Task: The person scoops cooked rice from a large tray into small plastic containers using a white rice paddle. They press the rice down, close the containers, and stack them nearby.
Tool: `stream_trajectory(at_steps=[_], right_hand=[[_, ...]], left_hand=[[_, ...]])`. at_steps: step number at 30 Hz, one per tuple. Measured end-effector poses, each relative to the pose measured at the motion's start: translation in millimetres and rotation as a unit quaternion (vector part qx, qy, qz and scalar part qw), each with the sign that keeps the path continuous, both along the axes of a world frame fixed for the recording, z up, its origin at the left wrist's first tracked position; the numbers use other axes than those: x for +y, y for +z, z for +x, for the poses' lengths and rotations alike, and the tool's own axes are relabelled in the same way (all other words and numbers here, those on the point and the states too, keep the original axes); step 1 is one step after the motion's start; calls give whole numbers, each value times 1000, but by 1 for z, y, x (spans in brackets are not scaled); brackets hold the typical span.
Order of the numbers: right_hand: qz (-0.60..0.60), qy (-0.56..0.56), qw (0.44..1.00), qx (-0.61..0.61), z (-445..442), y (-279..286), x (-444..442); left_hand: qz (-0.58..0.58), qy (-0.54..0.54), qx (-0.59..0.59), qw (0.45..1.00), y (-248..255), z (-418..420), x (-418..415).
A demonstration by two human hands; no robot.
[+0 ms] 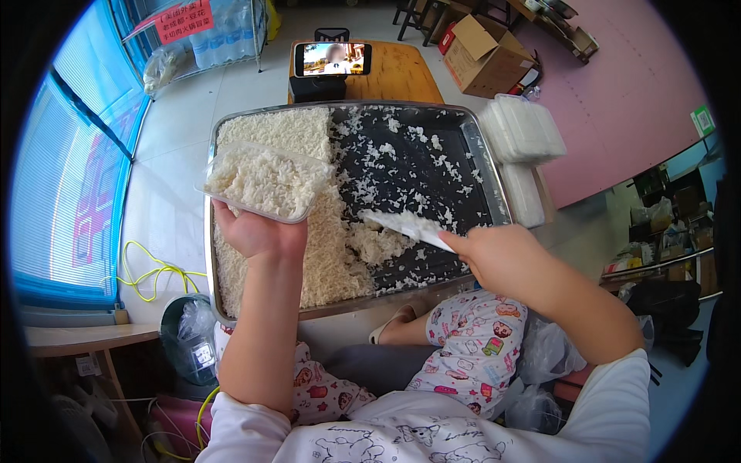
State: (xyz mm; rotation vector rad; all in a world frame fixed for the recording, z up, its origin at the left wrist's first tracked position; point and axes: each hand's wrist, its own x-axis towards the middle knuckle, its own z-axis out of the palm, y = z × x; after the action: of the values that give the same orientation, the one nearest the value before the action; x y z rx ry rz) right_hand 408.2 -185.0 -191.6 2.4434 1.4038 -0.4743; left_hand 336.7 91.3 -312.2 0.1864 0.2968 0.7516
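A clear plastic container of cooked rice [266,180] rests tilted on my left hand [257,230], held from below over the left part of a large metal tray [502,199]. My right hand [499,254] grips a white rice paddle [414,227] with rice on its blade, above the tray's dark right part. White rice [333,254] lies in a thick layer across the tray's left half. A loose clump of rice [379,243] sits below the paddle, and scattered grains cover the dark bottom to the right.
Stacked clear plastic containers [521,130] stand at the tray's right edge. Behind the tray, a phone [333,59] is propped on a wooden table [393,72]. A cardboard box [486,55] is on the floor at back right. A bin [188,341] and yellow cable [156,269] are at left.
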Motion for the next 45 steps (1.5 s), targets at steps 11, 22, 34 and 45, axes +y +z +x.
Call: stream_trajectory(at_steps=[11, 22, 34, 45], right_hand=[[-26, -387, 789, 476, 37, 0, -40], [192, -442, 560, 674, 1, -105, -33], [284, -486, 434, 703, -10, -102, -74], [419, -485, 526, 559, 5, -61, -81]], left_hand=[[-28, 3, -37, 999, 10, -2, -5], [-2, -2, -30, 1000, 12, 3, -14], [21, -10, -25, 999, 12, 4, -15], [-1, -174, -35, 984, -1, 11, -59]])
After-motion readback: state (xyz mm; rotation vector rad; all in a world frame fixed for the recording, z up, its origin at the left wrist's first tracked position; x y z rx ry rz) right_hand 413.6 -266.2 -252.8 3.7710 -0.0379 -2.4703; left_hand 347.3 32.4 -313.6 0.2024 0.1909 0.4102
